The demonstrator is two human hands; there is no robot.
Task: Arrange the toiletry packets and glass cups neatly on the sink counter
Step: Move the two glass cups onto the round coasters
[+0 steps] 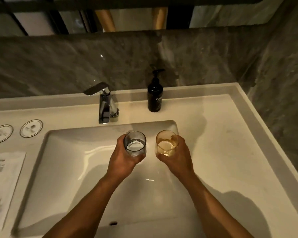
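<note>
- The left hand (123,156) is wrapped around a clear grey-tinted glass cup (135,143), held upright above the white rectangular basin (72,169).
- The right hand (177,157) is closed around an amber-tinted glass cup (166,143), also upright over the basin, just beside the grey one without touching it.
- Two flat white toiletry packets (4,184) lie on the pale stone worktop (222,152) at the far left, blurred, well apart from the cups.
- Two round white coasters with thin dark rims (31,128) sit side by side on the worktop left of the basin, behind the packets.
- A chrome lever tap (104,103) stands behind the basin, its spout reaching toward the cups.
- A black pump bottle with white lettering (154,95) stands upright right of the tap, against the grey marbled wall (58,66).
- The worktop right of the basin carries only shadow.
</note>
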